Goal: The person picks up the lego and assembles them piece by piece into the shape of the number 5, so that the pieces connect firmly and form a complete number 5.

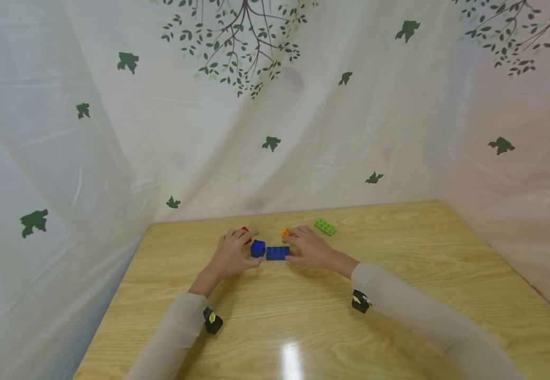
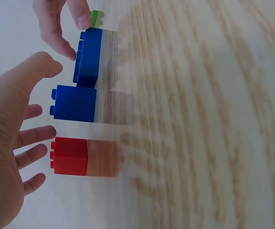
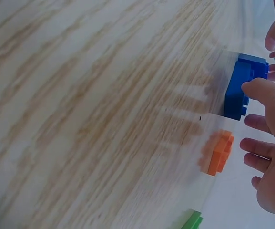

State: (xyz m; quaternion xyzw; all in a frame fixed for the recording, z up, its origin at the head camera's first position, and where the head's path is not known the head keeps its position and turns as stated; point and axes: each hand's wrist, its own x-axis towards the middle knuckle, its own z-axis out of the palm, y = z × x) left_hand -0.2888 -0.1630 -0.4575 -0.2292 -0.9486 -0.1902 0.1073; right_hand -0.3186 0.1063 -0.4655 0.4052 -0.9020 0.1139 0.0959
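Observation:
Two blue bricks lie end to end on the table: a short blue brick (image 1: 258, 248) on the left and a long blue brick (image 1: 277, 253) on the right. My left hand (image 1: 232, 253) hovers around the short one with fingers spread; in the left wrist view its thumb and fingers are apart from it. A red brick (image 2: 70, 156) stands near those fingertips, partly covered in the head view. Over the right end of the long brick is my right hand (image 1: 312, 248), fingers loosely bent; whether its thumb touches is unclear. Under its fingers lies an orange brick (image 3: 219, 152).
A flat green brick (image 1: 325, 227) lies behind my right hand toward the table's back edge. The wooden table (image 1: 256, 316) meets a pale curtain (image 1: 208, 158) with leaf prints at the back and sides. Dark wrist devices (image 1: 213, 321) are strapped to both sleeves.

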